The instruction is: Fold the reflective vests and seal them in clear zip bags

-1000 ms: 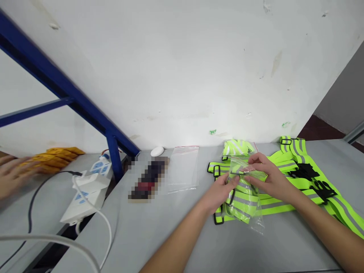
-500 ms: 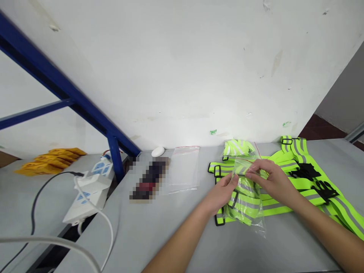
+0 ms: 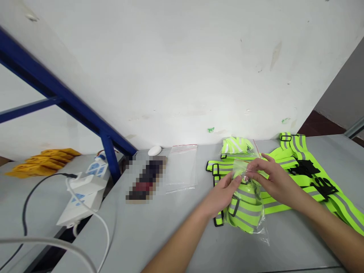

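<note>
Clear plastic bag point(image 3: 260, 228), one, filled with folded neon-yellow strap point(image 3: 246, 208) with grey stripes and a black buckle point(image 3: 234, 206); located right of centre, over the near edge of the loose straps on the grey worktop point(image 3: 182, 231).

Left hand point(image 3: 221, 196): thumb and fingers pinching the left side of the bag near its top. Right hand point(image 3: 271, 180): thumb and forefinger pinched together at the top of the bag, other fingers bent; exact grip on the plastic too small to tell.

Loose straps point(image 3: 302, 181), neon yellow with grey stripes, several: spread beneath and to the right of the bag, with black buckles and black clips point(image 3: 324, 186).

Second filled bag point(image 3: 238, 146), one: lying beyond the hands, near the wall point(image 3: 182, 76).

Flat clear bags point(image 3: 181, 167), red line along the top: left of the hands. White oval object point(image 3: 154, 151), one: near the wall. Blurred-out dark object point(image 3: 148, 179), one: beside the flat clear bags.

Far left: white power strips point(image 3: 85, 197), cables, yellow packets point(image 3: 45, 161), blue metal frame point(image 3: 76, 112).
</note>
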Demonstrator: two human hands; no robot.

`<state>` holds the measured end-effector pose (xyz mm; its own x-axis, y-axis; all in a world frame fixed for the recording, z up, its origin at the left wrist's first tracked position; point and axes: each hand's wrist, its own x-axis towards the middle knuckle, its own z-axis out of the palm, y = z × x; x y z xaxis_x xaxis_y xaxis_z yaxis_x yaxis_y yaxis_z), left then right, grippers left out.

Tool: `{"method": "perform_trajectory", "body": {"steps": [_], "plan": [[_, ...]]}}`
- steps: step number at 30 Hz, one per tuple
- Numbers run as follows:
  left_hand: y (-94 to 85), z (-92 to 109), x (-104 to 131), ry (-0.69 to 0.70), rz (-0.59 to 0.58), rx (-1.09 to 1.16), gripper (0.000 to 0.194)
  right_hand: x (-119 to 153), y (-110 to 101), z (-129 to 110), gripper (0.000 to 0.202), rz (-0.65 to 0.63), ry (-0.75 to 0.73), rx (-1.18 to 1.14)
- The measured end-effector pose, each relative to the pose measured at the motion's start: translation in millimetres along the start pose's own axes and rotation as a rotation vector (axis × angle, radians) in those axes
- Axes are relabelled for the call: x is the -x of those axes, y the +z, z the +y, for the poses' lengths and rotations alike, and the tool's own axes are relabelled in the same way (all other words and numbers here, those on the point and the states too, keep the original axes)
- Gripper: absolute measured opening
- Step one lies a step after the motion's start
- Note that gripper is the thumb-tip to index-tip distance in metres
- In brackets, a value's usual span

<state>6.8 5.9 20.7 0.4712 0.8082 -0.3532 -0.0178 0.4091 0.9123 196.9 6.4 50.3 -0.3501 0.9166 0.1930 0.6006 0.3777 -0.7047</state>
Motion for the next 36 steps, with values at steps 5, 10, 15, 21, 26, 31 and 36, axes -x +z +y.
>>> {"method": "perform_trajectory", "body": {"steps": [5,10,15,21,26,31,36], "plan": [[1.1,4,1,0.079,-0.057,0.013,0.054,0,0,-2,0.013,-0.012,0.050,-0.045],[2.6,1,-2,0.101,-0.086,0.023,0.059,-2,2,-4,0.012,0.068,0.150,-0.174],[6.9,-3,-5,0.103,0.009,0.052,0.061,-4,7,1,0.013,0.149,0.169,-0.109],[5.9,-4,-10,0.166,0.030,0.087,0.047,-5,-1,-5,0.021,0.065,0.153,-0.191],[5.8,-7,-14,0.246,0.027,0.041,0.039,-6,-7,-4,0.030,0.007,0.163,-0.162],[2.6,-7,-14,0.272,-0.012,0.000,0.040,-4,-1,7,0.034,-0.001,0.043,0.084],[-3.8,-12,-13,0.149,-0.059,-0.001,0.064,-2,5,11,0.022,0.038,-0.063,0.203]]}}
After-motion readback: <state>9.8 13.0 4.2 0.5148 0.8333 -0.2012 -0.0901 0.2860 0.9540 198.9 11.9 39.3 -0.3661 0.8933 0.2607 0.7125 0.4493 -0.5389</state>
